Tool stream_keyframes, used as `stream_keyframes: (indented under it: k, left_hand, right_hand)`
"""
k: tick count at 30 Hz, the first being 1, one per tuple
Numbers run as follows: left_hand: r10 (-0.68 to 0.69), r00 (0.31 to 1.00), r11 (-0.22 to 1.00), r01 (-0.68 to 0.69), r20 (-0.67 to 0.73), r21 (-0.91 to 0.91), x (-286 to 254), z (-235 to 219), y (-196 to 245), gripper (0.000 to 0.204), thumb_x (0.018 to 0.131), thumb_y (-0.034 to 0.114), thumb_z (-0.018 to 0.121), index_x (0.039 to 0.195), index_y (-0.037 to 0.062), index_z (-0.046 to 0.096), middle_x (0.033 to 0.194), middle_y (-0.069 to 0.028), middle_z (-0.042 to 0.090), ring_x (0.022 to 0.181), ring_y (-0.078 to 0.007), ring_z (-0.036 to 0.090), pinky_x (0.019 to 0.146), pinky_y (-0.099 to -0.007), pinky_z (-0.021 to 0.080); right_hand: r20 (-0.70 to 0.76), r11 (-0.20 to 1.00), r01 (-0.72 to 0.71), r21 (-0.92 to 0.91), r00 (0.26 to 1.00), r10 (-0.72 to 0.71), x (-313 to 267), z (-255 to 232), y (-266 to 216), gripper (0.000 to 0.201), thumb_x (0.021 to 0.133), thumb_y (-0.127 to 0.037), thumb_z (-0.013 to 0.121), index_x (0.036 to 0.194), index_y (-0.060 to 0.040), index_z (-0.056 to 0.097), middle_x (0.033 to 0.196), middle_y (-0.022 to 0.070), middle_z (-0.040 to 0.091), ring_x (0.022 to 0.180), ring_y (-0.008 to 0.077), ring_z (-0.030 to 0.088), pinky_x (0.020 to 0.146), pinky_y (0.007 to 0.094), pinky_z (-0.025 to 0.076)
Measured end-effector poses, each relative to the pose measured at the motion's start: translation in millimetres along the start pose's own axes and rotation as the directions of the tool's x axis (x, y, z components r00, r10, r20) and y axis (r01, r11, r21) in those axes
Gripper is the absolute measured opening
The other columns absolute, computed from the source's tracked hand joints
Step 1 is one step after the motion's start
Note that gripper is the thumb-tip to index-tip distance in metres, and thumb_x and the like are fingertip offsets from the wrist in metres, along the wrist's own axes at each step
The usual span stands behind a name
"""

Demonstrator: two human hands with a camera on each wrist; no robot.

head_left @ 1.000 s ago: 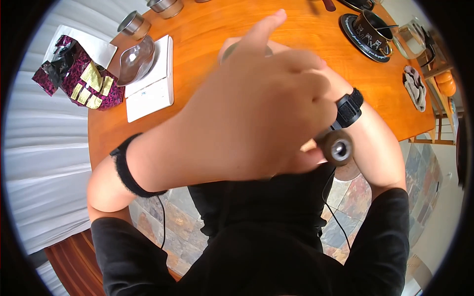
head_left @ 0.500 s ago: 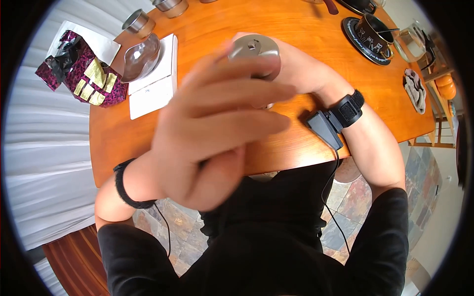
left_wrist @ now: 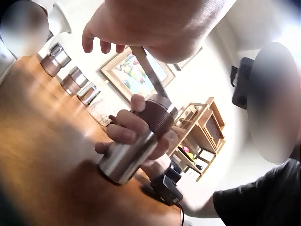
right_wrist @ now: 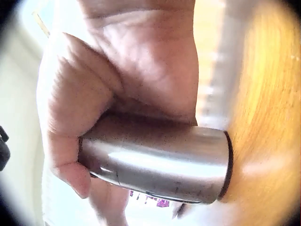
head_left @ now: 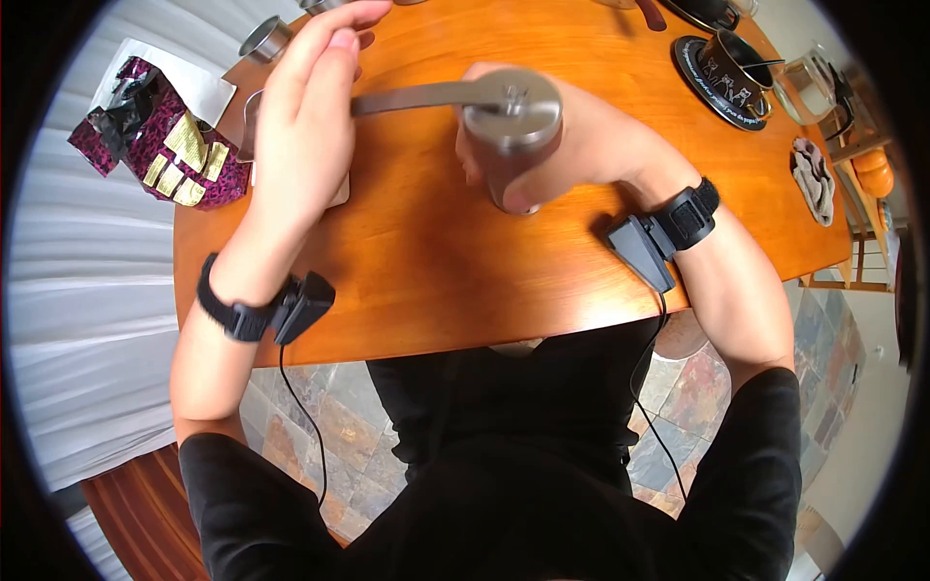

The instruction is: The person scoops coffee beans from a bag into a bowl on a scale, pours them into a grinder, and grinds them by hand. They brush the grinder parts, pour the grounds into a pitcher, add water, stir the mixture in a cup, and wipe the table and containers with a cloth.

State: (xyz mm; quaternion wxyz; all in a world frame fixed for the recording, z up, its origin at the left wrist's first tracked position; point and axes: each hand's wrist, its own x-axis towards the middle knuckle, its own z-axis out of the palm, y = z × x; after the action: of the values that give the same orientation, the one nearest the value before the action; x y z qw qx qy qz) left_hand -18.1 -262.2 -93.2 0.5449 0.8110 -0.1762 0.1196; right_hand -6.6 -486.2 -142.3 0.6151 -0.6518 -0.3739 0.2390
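Note:
My right hand (head_left: 586, 121) grips the body of a steel hand coffee grinder (head_left: 513, 140), thumb and fingers curled round it. The right wrist view shows its shiny lower cylinder (right_wrist: 164, 157), base close to the wooden tabletop. From the top cap a flat metal crank arm (head_left: 417, 97) runs left to my left hand (head_left: 305, 136). That hand is at the crank's outer end and hides the knob, its fingers pointing away from me. In the left wrist view the grinder (left_wrist: 129, 157) leans, and the crank passes up under the left palm.
At the left lies a purple-and-black patterned bag (head_left: 184, 155) with gold labels. Metal cups (head_left: 264, 41) stand along the far left. A dark mug (head_left: 727, 73) sits on a saucer (head_left: 690, 63) at the right, with a glass jug (head_left: 809, 87) and a folded cloth (head_left: 814, 179) beyond.
My left hand has swept from in front of my right forearm to the left side, the crank turning with it. My right hand stays round the grinder, which has come into view.

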Motion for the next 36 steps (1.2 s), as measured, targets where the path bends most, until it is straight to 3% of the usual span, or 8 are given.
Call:
stream_keyframes:
  k: [4, 8, 11, 14, 21, 24, 28, 36]
  left_hand:
    - [-0.016, 0.974, 0.977, 0.064, 0.226, -0.204, 32.4, 4.2, -29.3, 0.063, 0.1, 0.027, 0.052, 0.147, -0.0055, 0.025, 0.137, -0.0204, 0.049, 0.128, -0.0201, 0.046, 0.107, -0.0324, 0.036]
    - [-0.206, 0.909, 0.97, 0.239, 0.364, -0.048, 11.9, 45.8, 48.9, 0.065, 0.102, 0.03, 0.05, 0.147, -0.0099, 0.026, 0.142, -0.0262, 0.045, 0.136, -0.0258, 0.041, 0.111, -0.0349, 0.034]
    - [0.157, 0.962, 0.961, -0.2, 0.222, 0.19, -5.2, 70.0, 60.8, 0.068, 0.102, 0.029, 0.049, 0.148, -0.0145, 0.023, 0.145, -0.0274, 0.043, 0.137, -0.0282, 0.041, 0.113, -0.035, 0.032]
    - [-0.013, 0.749, 1.0, 0.001, 0.662, 0.019, 22.2, 46.1, 68.2, 0.072, 0.102, 0.026, 0.048, 0.148, -0.0188, 0.015, 0.144, -0.0296, 0.043, 0.137, -0.0309, 0.04, 0.115, -0.036, 0.028]
    - [0.224, 0.549, 0.875, -0.477, 0.805, 0.082, -8.0, 61.4, 97.7, 0.033, 0.097, 0.024, 0.056, 0.122, 0.0022, 0.056, 0.117, -0.0117, 0.064, 0.108, -0.0243, 0.061, 0.108, -0.0428, 0.038]
    - [0.566, 0.557, 0.739, -0.669, 0.608, -0.075, -33.4, 77.1, 77.7, 0.02, 0.086, 0.02, 0.063, 0.082, 0.0009, 0.061, 0.076, -0.0102, 0.064, 0.067, -0.0248, 0.062, 0.092, -0.0374, 0.046]
    - [0.586, 0.548, 0.775, -0.594, 0.598, -0.215, -52.3, 63.9, 72.3, 0.017, 0.08, 0.015, 0.067, 0.071, 0.0072, 0.054, 0.054, -0.006, 0.05, 0.052, -0.0253, 0.053, 0.101, -0.0448, 0.046]
    - [0.453, 0.617, 0.832, -0.551, 0.643, -0.058, -58.8, 22.1, 67.6, 0.042, 0.07, -0.004, 0.042, 0.103, -0.0045, 0.068, 0.074, -0.005, 0.07, 0.071, -0.024, 0.069, 0.113, -0.0601, 0.032]
  right_hand:
    - [0.068, 0.993, 0.121, -0.01, 0.99, -0.12, 5.4, 14.6, 4.1, 0.04, 0.065, -0.003, 0.078, 0.097, -0.0041, 0.054, 0.075, 0.0025, 0.061, 0.058, 0.0125, 0.059, 0.05, 0.0248, 0.047]
    - [0.131, 0.998, 0.065, -0.025, 0.989, -0.061, 2.2, 9.2, 0.2, 0.043, 0.065, -0.005, 0.079, 0.101, -0.0021, 0.056, 0.077, 0.0035, 0.063, 0.059, 0.0118, 0.059, 0.052, 0.0258, 0.048]
    - [0.084, 0.991, 0.049, -0.126, 0.996, -0.039, -5.3, 8.1, -0.6, 0.041, 0.067, -0.006, 0.078, 0.103, -0.0014, 0.058, 0.077, 0.004, 0.063, 0.058, 0.0123, 0.059, 0.051, 0.0256, 0.047]
    - [0.092, 0.972, -0.112, -0.207, 0.987, 0.133, -5.4, 5.8, -2.3, 0.041, 0.068, -0.007, 0.079, 0.104, -0.0016, 0.059, 0.077, 0.0049, 0.064, 0.058, 0.0132, 0.06, 0.05, 0.0249, 0.047]
    - [0.033, 0.988, 0.109, -0.106, 0.994, -0.106, -13.0, 10.4, -5.1, 0.041, 0.071, -0.008, 0.08, 0.106, -0.0048, 0.058, 0.085, 0.0039, 0.064, 0.071, 0.0134, 0.061, 0.061, 0.0258, 0.049]
    - [-0.002, 0.991, 0.123, -0.061, 0.992, -0.123, -12.3, 10.0, -5.9, 0.042, 0.072, -0.009, 0.08, 0.107, -0.0062, 0.057, 0.088, 0.0035, 0.064, 0.076, 0.0136, 0.062, 0.066, 0.0263, 0.05]
    - [-0.004, 0.999, 0.04, -0.027, 0.999, -0.04, -4.1, 6.4, -4.7, 0.042, 0.074, -0.01, 0.081, 0.108, -0.008, 0.057, 0.092, 0.0029, 0.064, 0.083, 0.0137, 0.062, 0.072, 0.0268, 0.052]
    - [0.0, 0.958, 0.283, -0.047, 0.959, -0.283, 8.4, 1.9, 15.0, 0.047, 0.062, -0.002, 0.081, 0.102, -0.0053, 0.056, 0.083, 0.0027, 0.063, 0.068, 0.0111, 0.061, 0.056, 0.0249, 0.05]
